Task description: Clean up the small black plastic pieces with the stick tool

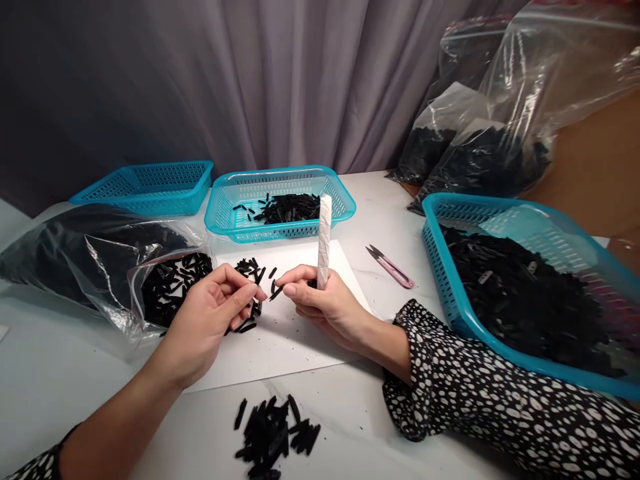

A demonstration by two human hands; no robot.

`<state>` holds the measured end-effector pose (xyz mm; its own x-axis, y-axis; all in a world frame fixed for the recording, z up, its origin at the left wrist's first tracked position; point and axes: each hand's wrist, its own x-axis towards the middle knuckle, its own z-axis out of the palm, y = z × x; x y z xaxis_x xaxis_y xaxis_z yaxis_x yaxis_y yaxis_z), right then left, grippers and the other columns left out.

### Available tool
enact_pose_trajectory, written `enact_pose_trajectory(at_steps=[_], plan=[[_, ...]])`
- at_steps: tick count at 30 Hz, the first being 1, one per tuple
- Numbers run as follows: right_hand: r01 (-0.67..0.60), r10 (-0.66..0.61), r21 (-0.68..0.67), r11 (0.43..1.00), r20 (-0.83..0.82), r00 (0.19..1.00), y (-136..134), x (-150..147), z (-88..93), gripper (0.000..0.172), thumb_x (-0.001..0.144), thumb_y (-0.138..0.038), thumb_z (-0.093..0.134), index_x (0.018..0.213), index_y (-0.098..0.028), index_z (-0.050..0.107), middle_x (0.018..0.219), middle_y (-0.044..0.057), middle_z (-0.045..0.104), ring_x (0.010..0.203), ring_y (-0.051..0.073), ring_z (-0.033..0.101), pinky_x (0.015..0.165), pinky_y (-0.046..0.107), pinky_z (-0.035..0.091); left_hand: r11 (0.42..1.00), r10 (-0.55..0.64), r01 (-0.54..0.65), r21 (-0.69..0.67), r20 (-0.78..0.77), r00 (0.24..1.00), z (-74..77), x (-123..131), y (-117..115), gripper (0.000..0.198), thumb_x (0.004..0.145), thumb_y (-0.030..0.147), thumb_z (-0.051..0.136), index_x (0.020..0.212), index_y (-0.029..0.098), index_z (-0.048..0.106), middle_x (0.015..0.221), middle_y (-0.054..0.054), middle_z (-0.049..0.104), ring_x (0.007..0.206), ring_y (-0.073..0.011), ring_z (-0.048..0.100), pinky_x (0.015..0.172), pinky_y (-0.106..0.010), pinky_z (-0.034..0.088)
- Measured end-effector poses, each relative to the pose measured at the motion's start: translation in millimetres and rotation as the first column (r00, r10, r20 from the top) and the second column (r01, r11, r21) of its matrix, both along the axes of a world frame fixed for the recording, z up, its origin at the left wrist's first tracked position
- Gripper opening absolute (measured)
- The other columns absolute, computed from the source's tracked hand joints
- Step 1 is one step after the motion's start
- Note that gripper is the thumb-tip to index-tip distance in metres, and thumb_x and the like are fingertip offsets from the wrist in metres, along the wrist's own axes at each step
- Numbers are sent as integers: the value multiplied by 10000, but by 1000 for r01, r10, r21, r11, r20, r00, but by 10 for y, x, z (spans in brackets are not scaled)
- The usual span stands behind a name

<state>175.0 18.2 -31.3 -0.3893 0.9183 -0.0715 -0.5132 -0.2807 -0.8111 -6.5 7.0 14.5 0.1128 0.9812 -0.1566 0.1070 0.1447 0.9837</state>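
Note:
My right hand grips a white wrapped stick-like tool that points up, and its fingertips also pinch a small black piece. My left hand is curled beside it over a white paper sheet, fingertips almost touching the right hand's, with black pieces partly hidden under its fingers. A loose pile of black pieces lies on the sheet just beyond both hands.
Another heap of black pieces lies near the table's front edge. Teal baskets: an empty one, a partly filled one, a full large one. Pink thread snips. Plastic bags of pieces at left and back right.

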Motion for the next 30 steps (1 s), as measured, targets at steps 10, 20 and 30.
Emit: enact_pose_trajectory(at_steps=[10, 20, 30], plan=[[-104, 95, -96, 990, -93, 991, -27, 13, -31, 233, 726, -313, 841, 873, -184, 716, 461, -135, 294, 423, 49, 138, 422, 219, 92, 988, 49, -12, -152, 241, 969, 48, 94, -145, 258, 740, 317, 828, 829, 183, 626, 712, -8, 688, 584, -84, 519, 488, -163, 390], [-186, 160, -186, 965, -147, 976, -58, -26, 21, 206, 826, -296, 604, 707, -202, 464, 602, -58, 509, 412, 53, 247, 370, 189, 91, 994, 26, 5, -113, 267, 963, 14, 124, -209, 270, 758, 306, 809, 897, 187, 611, 681, 4, 676, 618, -98, 549, 487, -165, 385], [-107, 106, -89, 990, -10, 994, -118, -103, -37, 413, 745, -475, 835, 757, -192, 534, 483, -108, 474, 374, 25, 223, 371, 178, 138, 990, -85, 102, -96, 167, 982, -57, 100, -208, 200, 837, 269, 722, 890, 203, 541, 732, 15, 685, 556, -73, 521, 466, -174, 361]])
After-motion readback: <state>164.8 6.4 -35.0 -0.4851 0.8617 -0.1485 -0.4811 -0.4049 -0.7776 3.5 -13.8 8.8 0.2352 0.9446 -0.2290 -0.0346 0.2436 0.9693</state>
